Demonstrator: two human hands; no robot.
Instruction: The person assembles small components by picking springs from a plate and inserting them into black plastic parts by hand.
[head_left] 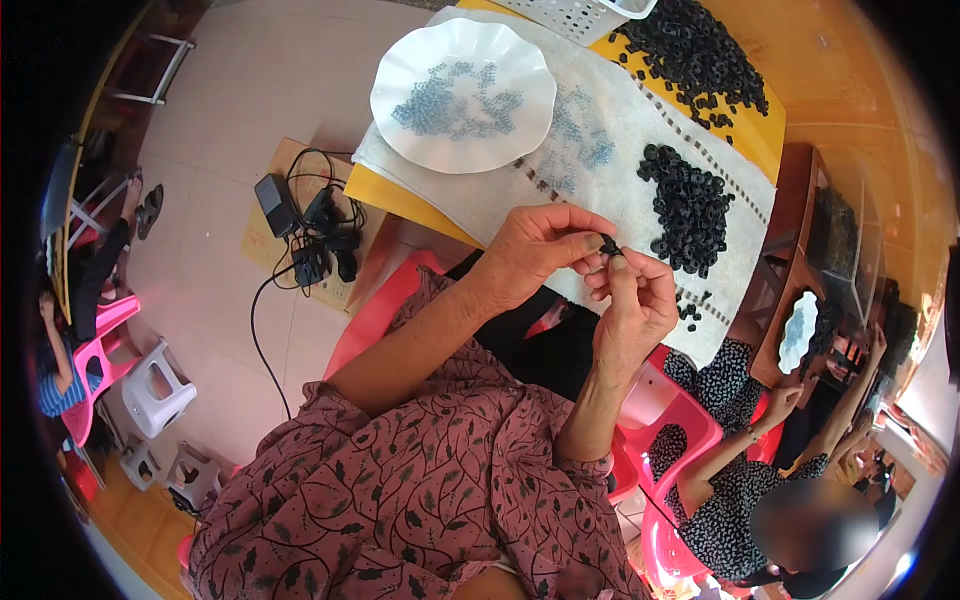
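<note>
"Yellow tabletop (410, 211): where is the small black part (609, 244)?"

"Above its near edge, between left hand (535, 250) and right hand (638, 300), both pinching it; neither is nearer; long axis indistinct."

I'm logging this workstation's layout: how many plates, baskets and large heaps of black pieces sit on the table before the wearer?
White plate: 1
White basket, partly out of frame: 1
Large heaps of black pieces: 2
Total: 4
</note>
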